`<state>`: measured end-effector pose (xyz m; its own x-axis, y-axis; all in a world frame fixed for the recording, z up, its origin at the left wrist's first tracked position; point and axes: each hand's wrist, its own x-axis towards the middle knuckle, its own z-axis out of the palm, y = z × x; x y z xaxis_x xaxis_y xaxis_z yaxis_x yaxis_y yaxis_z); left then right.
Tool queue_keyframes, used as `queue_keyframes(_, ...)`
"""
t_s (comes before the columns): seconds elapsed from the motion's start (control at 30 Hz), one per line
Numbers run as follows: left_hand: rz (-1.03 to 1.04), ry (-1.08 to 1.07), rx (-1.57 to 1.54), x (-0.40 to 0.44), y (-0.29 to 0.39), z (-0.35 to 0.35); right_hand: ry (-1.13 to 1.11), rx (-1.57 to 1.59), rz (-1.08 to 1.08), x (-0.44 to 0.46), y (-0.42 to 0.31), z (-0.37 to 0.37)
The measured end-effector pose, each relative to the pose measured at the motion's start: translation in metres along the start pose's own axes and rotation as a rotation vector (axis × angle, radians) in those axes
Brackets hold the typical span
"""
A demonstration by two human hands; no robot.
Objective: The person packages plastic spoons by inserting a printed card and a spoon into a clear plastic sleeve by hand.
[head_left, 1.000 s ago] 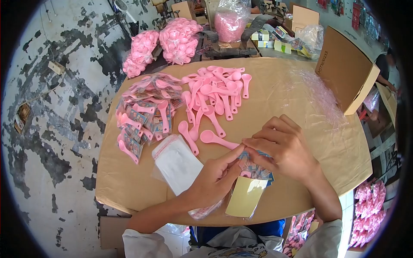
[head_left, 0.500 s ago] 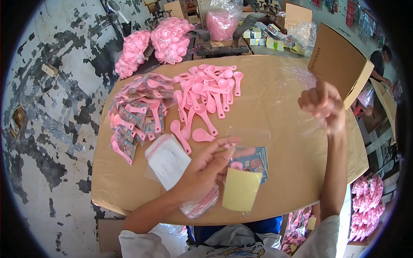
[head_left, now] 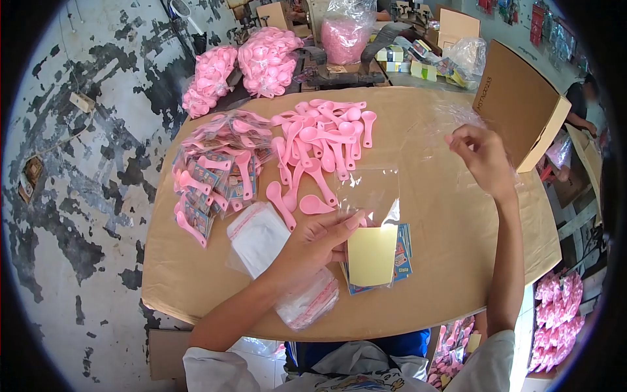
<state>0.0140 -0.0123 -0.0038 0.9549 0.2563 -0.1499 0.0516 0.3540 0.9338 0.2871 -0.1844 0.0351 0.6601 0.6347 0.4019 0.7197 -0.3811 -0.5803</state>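
My left hand (head_left: 326, 240) pinches a clear plastic bag (head_left: 369, 186), its upper part see-through and upright. A plain yellow card (head_left: 371, 257) shows in the lower part of the bag. Beneath it lies a small stack of blue printed cards (head_left: 404, 261), partly covered. My right hand (head_left: 484, 160) is raised over the right side of the table, fingers curled together; anything between them is too small to make out. Near it lies crumpled clear film (head_left: 450, 117). Under my left forearm are stacks of clear bags with white insides (head_left: 258, 238).
Loose pink spoons (head_left: 326, 134) form a heap at the table's middle back. Packed bags with spoons and cards (head_left: 219, 153) pile up on the left. A cardboard box (head_left: 519, 101) stands at the right edge. Big bags of pink spoons (head_left: 269, 62) sit behind the table.
The bag with the yellow card has swung upright and its clear top now stands above my left hand. My right hand has turned and loosened from a fist, dropping slightly.
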Motion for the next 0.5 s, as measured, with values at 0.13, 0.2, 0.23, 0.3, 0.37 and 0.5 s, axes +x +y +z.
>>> queue_keyframes(0.13,0.000,-0.010,-0.016,-0.001,0.003,0.001,0.134,-0.469,-0.184,-0.010,0.070,0.013)
queue_keyframes(0.2,0.015,-0.004,-0.036,-0.002,0.002,0.000,0.076,-0.262,-0.154,-0.004,0.035,0.001)
queue_keyframes(0.23,0.022,-0.002,-0.046,-0.002,0.002,0.000,0.020,-0.129,-0.129,-0.007,0.007,-0.001)
queue_keyframes(0.3,0.030,0.015,-0.035,-0.001,0.001,-0.001,-0.238,0.187,-0.175,-0.021,-0.037,0.006)
queue_keyframes(0.37,0.031,0.041,0.005,-0.002,-0.001,-0.001,-0.515,0.466,-0.241,-0.045,-0.074,0.025)
queue_keyframes(0.5,0.035,0.086,-0.100,-0.005,0.003,0.001,-0.441,0.792,0.020,-0.072,-0.093,0.066)
